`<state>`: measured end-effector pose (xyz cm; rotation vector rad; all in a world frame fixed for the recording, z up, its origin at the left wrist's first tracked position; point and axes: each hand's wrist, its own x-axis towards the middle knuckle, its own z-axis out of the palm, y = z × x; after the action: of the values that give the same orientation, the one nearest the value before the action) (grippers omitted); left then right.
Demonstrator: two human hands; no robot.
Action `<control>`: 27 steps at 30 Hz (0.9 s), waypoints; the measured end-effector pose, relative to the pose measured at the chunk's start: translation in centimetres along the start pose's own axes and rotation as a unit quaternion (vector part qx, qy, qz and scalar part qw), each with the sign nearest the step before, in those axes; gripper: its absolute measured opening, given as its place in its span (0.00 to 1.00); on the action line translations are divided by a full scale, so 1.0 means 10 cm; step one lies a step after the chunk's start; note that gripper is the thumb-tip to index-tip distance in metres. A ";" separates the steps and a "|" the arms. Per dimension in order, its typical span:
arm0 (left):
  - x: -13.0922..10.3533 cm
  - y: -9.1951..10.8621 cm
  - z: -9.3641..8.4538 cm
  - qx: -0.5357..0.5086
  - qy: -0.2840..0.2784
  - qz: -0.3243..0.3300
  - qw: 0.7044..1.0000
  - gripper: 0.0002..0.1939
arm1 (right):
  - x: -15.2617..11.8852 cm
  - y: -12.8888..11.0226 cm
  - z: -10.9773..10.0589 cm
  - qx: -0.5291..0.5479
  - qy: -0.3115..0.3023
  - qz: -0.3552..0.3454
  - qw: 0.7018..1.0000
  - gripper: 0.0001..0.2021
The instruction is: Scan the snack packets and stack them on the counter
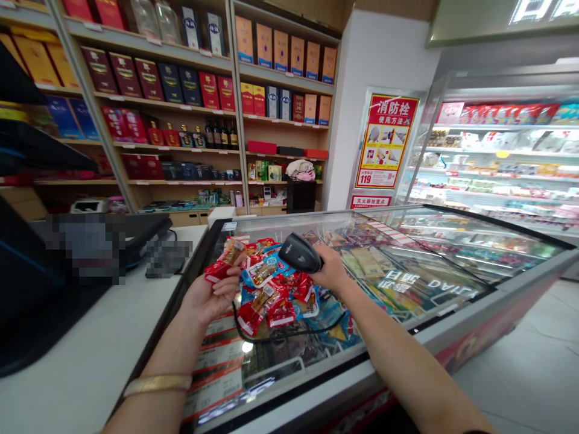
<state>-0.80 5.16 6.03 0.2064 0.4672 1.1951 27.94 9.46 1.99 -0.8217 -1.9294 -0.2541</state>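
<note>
My left hand (211, 296) pinches a red snack packet (226, 260) with a see-through middle, held up left of the pile. In my right hand (332, 269) is a black barcode scanner (299, 253), its head pointing left toward that packet. Below both hands, a heap of red snack packets (262, 304) and blue snack packets (265, 269) lies on the glass top of a chest freezer (307, 374). A black cable (289, 336) curves across the glass in front of the heap. My right fingers are mostly hidden behind the scanner's handle.
To the left stands a white counter (136, 325) with a dark checkout machine (27, 271) and a blurred-out device. Shelves of boxed bottles (172, 81) line the back wall. A lit display fridge (511, 150) is at the right, beyond the freezer.
</note>
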 end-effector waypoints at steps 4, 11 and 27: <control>0.01 -0.03 0.01 -0.012 0.022 -0.027 0.999 0.12 | 0.02 -0.04 -0.01 0.015 0.002 -0.027 1.000 0.11; 0.04 -0.06 0.07 0.004 0.085 0.091 0.992 0.10 | 0.02 -0.05 -0.01 0.017 -0.012 -0.026 0.999 0.11; 0.15 -0.04 0.00 0.162 0.183 0.307 0.920 0.05 | -0.01 -0.13 0.06 0.019 -0.052 -0.042 0.998 0.11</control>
<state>-0.05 6.38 5.57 0.4407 0.9794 1.7814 26.71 8.78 1.84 -0.7412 -2.0633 -0.2278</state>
